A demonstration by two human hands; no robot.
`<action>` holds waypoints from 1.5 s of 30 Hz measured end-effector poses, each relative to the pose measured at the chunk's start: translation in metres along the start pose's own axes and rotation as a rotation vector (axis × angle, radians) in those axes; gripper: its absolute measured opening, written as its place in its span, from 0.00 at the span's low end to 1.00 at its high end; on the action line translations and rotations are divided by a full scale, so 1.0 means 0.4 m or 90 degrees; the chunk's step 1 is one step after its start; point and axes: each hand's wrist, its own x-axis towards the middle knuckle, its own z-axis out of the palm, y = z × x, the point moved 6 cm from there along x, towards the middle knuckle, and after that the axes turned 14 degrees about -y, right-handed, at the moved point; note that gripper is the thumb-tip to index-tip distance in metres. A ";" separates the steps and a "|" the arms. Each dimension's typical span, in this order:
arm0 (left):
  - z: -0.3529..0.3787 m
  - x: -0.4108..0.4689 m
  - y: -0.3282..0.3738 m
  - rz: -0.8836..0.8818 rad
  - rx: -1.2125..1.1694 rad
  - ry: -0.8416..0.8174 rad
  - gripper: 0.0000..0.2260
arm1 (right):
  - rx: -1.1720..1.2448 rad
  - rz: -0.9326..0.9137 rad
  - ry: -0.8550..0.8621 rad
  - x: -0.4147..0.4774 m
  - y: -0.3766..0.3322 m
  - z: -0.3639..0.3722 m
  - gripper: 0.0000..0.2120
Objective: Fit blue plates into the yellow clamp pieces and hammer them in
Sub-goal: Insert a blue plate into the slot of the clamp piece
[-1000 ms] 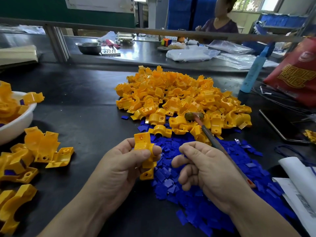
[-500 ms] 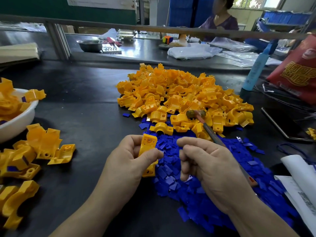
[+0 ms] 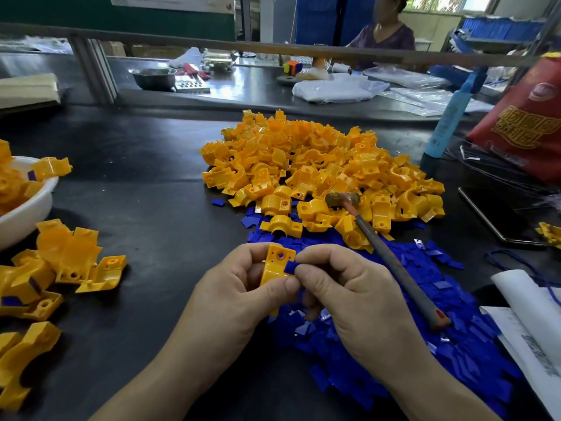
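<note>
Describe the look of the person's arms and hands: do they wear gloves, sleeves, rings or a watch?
The left hand and the right hand are bare: no gloves, no rings, no watch in view. The left forearm and the right forearm show no sleeve down to the picture's edge.

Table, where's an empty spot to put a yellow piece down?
The widest bare patch of black table lies between the white bowl on the left and the yellow clamp pile. A smaller one sits between the loose clamps and the left hand. The right is crowded: blue plates, hammer, papers.
</note>
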 end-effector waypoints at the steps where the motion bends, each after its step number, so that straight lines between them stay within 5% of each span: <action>1: 0.001 0.000 -0.002 0.001 -0.004 -0.006 0.27 | 0.014 0.004 -0.003 0.001 0.000 0.001 0.06; 11: 0.010 0.000 0.004 0.020 0.027 -0.030 0.16 | -0.113 -0.049 0.036 -0.005 -0.027 0.002 0.04; 20: 0.005 -0.003 0.013 0.027 0.101 0.030 0.12 | -0.026 0.004 0.049 -0.004 -0.008 0.001 0.04; 26: 0.015 -0.005 0.011 0.017 0.097 0.019 0.16 | -0.288 -0.107 0.095 -0.010 -0.048 0.008 0.01; 37: 0.016 -0.007 0.017 0.046 0.075 0.015 0.13 | -0.013 0.012 -0.004 -0.002 -0.007 0.016 0.09; 45: 0.003 -0.011 0.016 0.016 0.097 0.035 0.12 | -0.003 -0.017 -0.014 -0.002 -0.006 0.026 0.09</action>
